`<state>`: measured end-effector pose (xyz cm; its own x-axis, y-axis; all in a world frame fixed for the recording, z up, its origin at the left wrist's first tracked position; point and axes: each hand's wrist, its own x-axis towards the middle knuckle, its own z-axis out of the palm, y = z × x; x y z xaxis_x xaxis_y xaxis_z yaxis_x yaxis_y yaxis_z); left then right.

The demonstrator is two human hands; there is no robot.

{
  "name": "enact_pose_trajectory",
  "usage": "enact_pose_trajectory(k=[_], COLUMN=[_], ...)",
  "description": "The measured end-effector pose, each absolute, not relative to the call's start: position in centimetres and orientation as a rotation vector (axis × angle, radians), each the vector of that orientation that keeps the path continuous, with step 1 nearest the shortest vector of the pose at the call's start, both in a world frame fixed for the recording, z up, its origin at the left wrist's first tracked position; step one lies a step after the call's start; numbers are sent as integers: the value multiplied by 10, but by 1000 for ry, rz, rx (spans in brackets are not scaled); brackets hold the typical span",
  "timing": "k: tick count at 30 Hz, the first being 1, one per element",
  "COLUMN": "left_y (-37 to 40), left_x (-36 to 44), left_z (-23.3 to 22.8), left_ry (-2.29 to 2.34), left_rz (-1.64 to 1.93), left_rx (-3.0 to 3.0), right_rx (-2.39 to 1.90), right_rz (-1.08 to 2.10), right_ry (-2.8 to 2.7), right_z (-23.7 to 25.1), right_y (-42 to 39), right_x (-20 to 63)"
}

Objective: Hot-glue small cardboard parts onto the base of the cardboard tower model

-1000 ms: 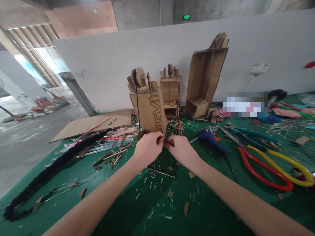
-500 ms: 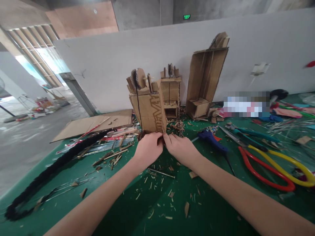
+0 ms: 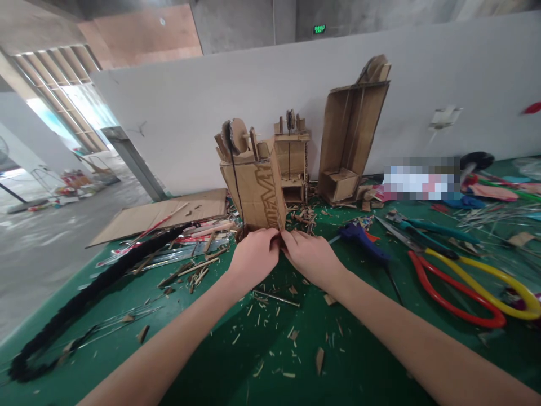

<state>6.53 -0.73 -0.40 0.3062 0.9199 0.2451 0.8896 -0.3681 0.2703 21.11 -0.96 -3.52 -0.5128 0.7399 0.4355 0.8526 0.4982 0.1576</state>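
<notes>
A tall cardboard box model (image 3: 255, 192) stands slightly tilted at the middle of the green table. Round cardboard wheels (image 3: 235, 136) sit on its top, and a dark cord (image 3: 237, 186) runs from them down its front. My left hand (image 3: 256, 256) is closed at the model's lower front, fingers curled on its bottom part. Against the lower right corner of the same model, my right hand (image 3: 310, 255) pinches with thumb and fingers. The fingertips of both hands almost meet, and they hide the bottom part that they grip.
Two more cardboard models (image 3: 291, 163) (image 3: 351, 135) stand by the white partition (image 3: 186, 113). To the right lie a blue glue gun (image 3: 364, 241), scissors (image 3: 460, 293) with red and yellow handles, and teal pliers (image 3: 439, 230). A black fuzzy strip (image 3: 93, 293), a cardboard sheet (image 3: 169, 214) and scraps lie left.
Both hands keep their grip at the model's base with hardly any movement. The whole view has shifted very slightly.
</notes>
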Motion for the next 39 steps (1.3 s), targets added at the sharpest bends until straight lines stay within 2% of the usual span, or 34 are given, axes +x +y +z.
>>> enact_pose_trajectory(k=[3, 6, 11, 16, 19, 21, 25, 27, 29, 33, 39], left_y=[-9, -10, -9, -8, -6, -6, -7, -9, -11, -14, -17], left_x=[67, 68, 67, 66, 63, 62, 59, 58, 57, 56, 58], left_z=[-3, -2, -4, -6, -8, -9, -11, -12, -13, -16, -19], left_ry=[1759, 1763, 1738, 1731, 1688, 1632, 1549, 1529, 1501, 1506, 1559], left_rz=[538, 537, 545, 559, 578, 604, 680, 725, 770, 816, 832], left_rx=[2458, 2444, 2457, 2518, 2534, 2527, 2500, 2484, 2476, 2451, 2416], right_rx=[-1198, -1057, -903, -948, -1233, -1440, -1502, -1398, -1324, -1282, -1185], right_rz=[-739, -839, -866, -809, -534, -163, 1092, 1541, 1719, 1861, 1921], right_ry=[-2462, -2499, -2607, -2645, -2501, -2345, -1780, -1337, -1080, -919, -754], right_z=[-38, -37, -29, -26, -25, -22, -15, -13, -12, -14, -18], right_y=[-6, 0, 13, 14, 6, 1, -3, -2, -1, -2, -6], right_x=[214, 216, 220, 217, 211, 208, 204, 203, 202, 201, 198])
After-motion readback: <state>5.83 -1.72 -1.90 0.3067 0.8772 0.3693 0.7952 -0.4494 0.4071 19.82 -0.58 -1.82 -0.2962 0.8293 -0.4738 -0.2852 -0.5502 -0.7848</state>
